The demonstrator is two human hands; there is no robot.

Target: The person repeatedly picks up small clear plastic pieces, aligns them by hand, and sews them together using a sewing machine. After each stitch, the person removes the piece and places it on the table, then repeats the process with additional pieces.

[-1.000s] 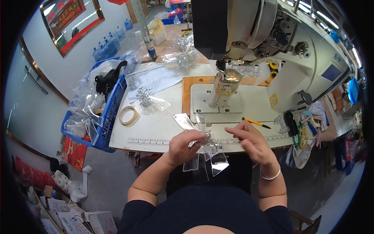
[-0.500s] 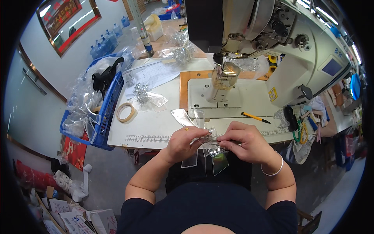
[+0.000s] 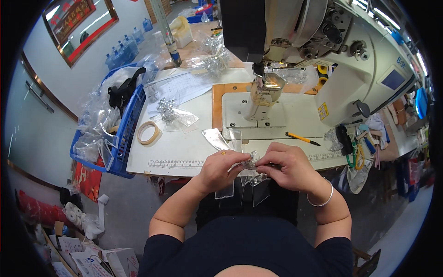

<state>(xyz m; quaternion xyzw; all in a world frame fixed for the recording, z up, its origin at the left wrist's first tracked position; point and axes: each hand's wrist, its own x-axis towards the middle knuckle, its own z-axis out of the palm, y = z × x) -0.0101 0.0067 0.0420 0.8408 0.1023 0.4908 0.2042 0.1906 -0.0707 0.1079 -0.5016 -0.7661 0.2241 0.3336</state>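
The person wore a plain navy-dark top (image 3: 240, 244) with a rounded neckline and short sleeves (image 3: 161, 256) ending above the elbows, and dark trousers (image 3: 285, 203). A gold-coloured ring (image 3: 223, 153) sat on the bare left hand (image 3: 218, 170); a slim, smooth, silvery-white bangle (image 3: 331, 194) circled the right wrist (image 3: 318, 186).

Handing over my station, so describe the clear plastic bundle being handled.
Find the white sewing machine, then the left hand and right hand in front of it, at the near table edge. The clear plastic bundle is between them, flat strips splaying outward. Unlike the similar bundle beside the tape roll, it's held.
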